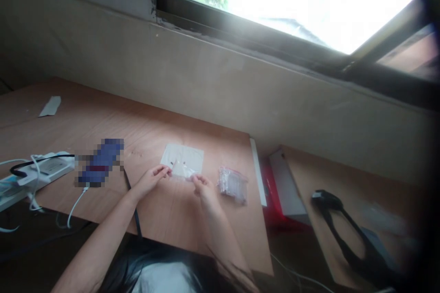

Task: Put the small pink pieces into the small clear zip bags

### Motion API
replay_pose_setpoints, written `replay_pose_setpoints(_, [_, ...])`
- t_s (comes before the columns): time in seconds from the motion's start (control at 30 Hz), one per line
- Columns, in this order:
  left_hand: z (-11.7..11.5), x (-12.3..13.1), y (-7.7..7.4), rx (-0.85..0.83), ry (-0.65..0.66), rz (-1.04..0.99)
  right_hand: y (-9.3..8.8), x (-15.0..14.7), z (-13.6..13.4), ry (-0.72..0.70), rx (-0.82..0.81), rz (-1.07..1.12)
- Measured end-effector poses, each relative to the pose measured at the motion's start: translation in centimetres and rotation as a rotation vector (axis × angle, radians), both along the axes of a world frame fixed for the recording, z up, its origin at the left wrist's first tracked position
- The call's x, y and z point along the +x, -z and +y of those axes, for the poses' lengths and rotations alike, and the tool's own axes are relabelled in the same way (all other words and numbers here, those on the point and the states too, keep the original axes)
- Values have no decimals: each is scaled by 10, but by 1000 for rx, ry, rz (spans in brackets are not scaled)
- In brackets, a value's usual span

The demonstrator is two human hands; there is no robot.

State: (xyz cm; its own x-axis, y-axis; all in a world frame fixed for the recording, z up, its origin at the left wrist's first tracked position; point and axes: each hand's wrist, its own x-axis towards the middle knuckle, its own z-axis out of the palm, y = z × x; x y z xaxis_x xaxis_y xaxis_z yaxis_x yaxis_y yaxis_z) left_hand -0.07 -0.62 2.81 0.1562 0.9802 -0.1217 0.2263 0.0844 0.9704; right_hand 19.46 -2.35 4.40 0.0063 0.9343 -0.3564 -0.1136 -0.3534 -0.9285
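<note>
Above the wooden table, my left hand (151, 180) is closed in a pinch at the near left side of a pale sheet (192, 155). A thin, light sliver seems to rise by its fingertips, too small to name. My right hand (204, 187) pinches the edge of a clear plastic bag (184, 172), which lies between both hands over the near part of the sheet. Two small dark spots show on the sheet; whether they are marks or loose pieces I cannot tell. To the right of my right hand lies a pile of clear plastic packets (233, 184) with reddish edges.
A blurred-out blue phone (103, 160) with a white cable lies left, beside a white power strip (51, 168) with cords. A dark strap (132, 201) crosses the table's front edge. A paper scrap (50, 106) lies far left. Right, past a gap, another table holds a black object (343, 229).
</note>
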Motion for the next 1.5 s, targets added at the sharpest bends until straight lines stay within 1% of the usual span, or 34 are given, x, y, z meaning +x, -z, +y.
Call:
replay_pose_setpoints(0.07, [-4, 1, -15, 8, 51, -21, -4, 1, 1, 2, 11, -5])
replay_pose_setpoints(0.13, [-5, 2, -27, 5, 79, -54, -7, 2, 4, -2, 23, -16])
replay_pose_setpoints(0.23, [-2, 2, -41, 6, 131, -58, -8, 2, 8, -9, 62, -51])
replay_pose_setpoints(0.3, [0, 2, -48, 14, 153, -37, -6, 3, 11, -10, 81, -87])
replay_pose_setpoints(0.37, [2, 4, -51, 16, 165, -24, -2, 3, 14, -16, 94, -128])
replay_pose_setpoints(0.43, [3, 5, -51, 13, 183, -7, 1, 5, 15, 9, 111, -192])
replay_pose_setpoints(0.47, [4, 7, -49, 15, 186, 4, 2, 7, 15, 50, 126, -237])
replay_pose_setpoints(0.57, [7, 12, -46, 42, 158, 33, -2, 9, 12, 237, 175, -416])
replay_pose_setpoints(0.6, [8, 14, -45, 54, 150, 38, -5, 8, 10, 273, 190, -466])
replay_pose_setpoints(0.63, [10, 16, -44, 64, 149, 43, -9, 6, 8, 275, 207, -499])
replay_pose_setpoints(0.67, [10, 18, -45, 74, 153, 49, -13, 4, 6, 245, 227, -512])
replay_pose_setpoints(0.77, [12, 24, -47, 108, 152, 72, -26, -7, 1, 81, 313, -482])
replay_pose_setpoints(0.83, [11, 27, -49, 133, 143, 94, -32, -15, 1, 5, 358, -477])
replay_pose_setpoints(0.9, [10, 28, -52, 151, 154, 102, -34, -21, 3, -50, 359, -481])
replay_pose_setpoints(1.0, [6, 29, -55, 170, 202, 73, -32, -25, 7, -131, 319, -461])
replay_pose_setpoints(1.17, [4, 29, -55, 178, 224, 74, -31, -25, 9, -218, 303, -402])
replay_pose_setpoints(1.3, [3, 30, -56, 141, 228, 77, -34, -25, 10, -242, 303, -377])
replay_pose_setpoints(1.43, [4, 28, -56, 104, 251, 26, -38, -23, 11, -284, 326, -274])
replay_pose_setpoints(1.5, [5, 26, -56, 103, 268, 25, -39, -21, 12, -319, 306, -214])
